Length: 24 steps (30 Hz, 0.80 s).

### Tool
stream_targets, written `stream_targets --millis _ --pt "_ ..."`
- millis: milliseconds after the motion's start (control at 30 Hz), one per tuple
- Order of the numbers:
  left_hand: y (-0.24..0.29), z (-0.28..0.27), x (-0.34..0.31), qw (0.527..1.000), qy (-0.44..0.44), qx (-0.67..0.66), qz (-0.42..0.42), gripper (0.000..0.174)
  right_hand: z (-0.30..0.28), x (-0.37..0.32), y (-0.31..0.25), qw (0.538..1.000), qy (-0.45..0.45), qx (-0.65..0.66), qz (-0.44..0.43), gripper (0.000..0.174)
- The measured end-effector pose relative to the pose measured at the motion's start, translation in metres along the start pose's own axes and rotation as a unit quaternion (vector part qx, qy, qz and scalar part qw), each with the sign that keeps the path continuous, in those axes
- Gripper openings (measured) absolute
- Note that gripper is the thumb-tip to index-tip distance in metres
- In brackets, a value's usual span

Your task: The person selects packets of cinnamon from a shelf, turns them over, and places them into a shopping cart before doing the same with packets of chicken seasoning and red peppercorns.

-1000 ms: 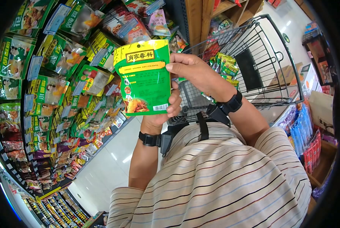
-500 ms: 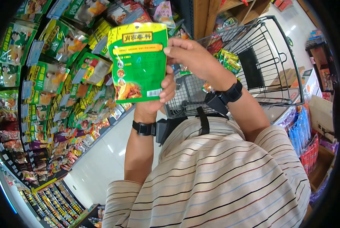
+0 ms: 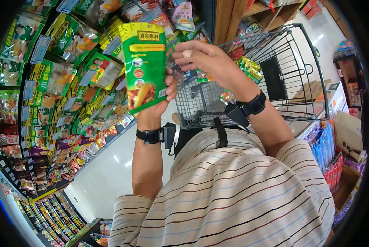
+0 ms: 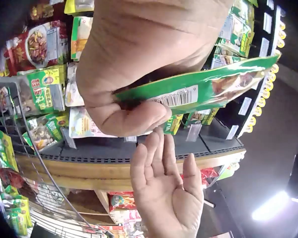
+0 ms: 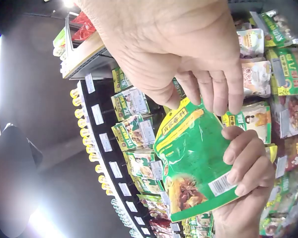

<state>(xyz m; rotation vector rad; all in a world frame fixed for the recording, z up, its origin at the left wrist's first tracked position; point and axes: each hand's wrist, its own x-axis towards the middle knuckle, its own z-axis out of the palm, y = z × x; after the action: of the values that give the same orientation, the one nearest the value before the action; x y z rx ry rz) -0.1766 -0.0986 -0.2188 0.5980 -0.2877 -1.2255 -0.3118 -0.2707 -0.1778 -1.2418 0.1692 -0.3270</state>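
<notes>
My left hand (image 3: 160,108) grips the green packet (image 3: 143,68), left of the trolley (image 3: 274,78). The left-wrist view, unlike the head's, shows my right hand (image 4: 170,193) palm-on, fingers extended; it has left the packet.

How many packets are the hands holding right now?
1: the green packet, held in the left hand. The right hand, just beside it, holds none.

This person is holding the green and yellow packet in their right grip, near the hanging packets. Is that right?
Not quite: the head view shows the green and yellow packet held in the left grip, near the hanging packets.
</notes>
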Motion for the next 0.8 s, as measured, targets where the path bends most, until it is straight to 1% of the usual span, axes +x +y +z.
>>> stream_targets --millis 133,167,233,267,300,333,367,467,500,533,633,733,800 --pt "-0.001 -0.005 -0.005 0.995 0.056 0.051 0.064 0.032 0.001 -0.002 -0.005 0.999 -0.016 0.022 0.020 0.051" --pt "-0.001 -0.007 -0.005 0.985 0.105 0.101 0.087 0.029 0.000 -0.001 -0.005 0.998 -0.015 0.047 0.032 0.052" --pt "0.000 -0.011 0.000 0.950 0.197 0.201 0.135 0.023 -0.002 0.000 -0.003 0.994 -0.014 0.096 0.052 0.053" --pt "0.001 -0.011 0.003 0.925 0.241 0.248 0.160 0.020 -0.004 0.001 0.000 0.994 -0.009 0.098 0.052 0.054" --pt "0.001 0.006 0.003 0.908 0.265 0.254 0.199 0.020 -0.005 0.001 0.003 0.994 -0.005 0.099 0.051 0.054" --pt "0.003 0.000 0.002 0.899 0.266 0.277 0.209 0.020 -0.006 0.001 0.005 0.994 0.000 0.101 0.053 0.055" --pt "0.005 -0.012 -0.001 0.889 0.269 0.299 0.218 0.020 -0.004 -0.001 0.006 0.995 0.031 0.073 0.053 0.053" --pt "0.008 -0.007 -0.008 0.864 0.275 0.356 0.225 0.022 -0.010 0.002 0.019 0.996 0.057 -0.036 0.063 0.048" --pt "0.009 -0.003 -0.011 0.857 0.275 0.375 0.224 0.022 -0.011 0.004 0.021 0.996 0.050 -0.026 0.063 0.042" --pt "0.010 0.001 -0.013 0.848 0.275 0.394 0.222 0.021 -0.011 0.005 0.021 0.996 0.057 -0.031 0.064 0.040" --pt "0.009 0.012 -0.017 0.845 0.271 0.407 0.216 0.023 -0.010 0.007 0.022 0.994 0.067 -0.040 0.075 0.033" --pt "0.010 0.014 -0.020 0.860 0.255 0.395 0.200 0.027 -0.012 0.010 0.024 0.993 0.062 -0.041 0.090 0.025" --pt "0.011 0.020 -0.021 0.868 0.265 0.375 0.190 0.030 -0.011 0.010 0.023 0.992 0.065 -0.044 0.095 0.023"
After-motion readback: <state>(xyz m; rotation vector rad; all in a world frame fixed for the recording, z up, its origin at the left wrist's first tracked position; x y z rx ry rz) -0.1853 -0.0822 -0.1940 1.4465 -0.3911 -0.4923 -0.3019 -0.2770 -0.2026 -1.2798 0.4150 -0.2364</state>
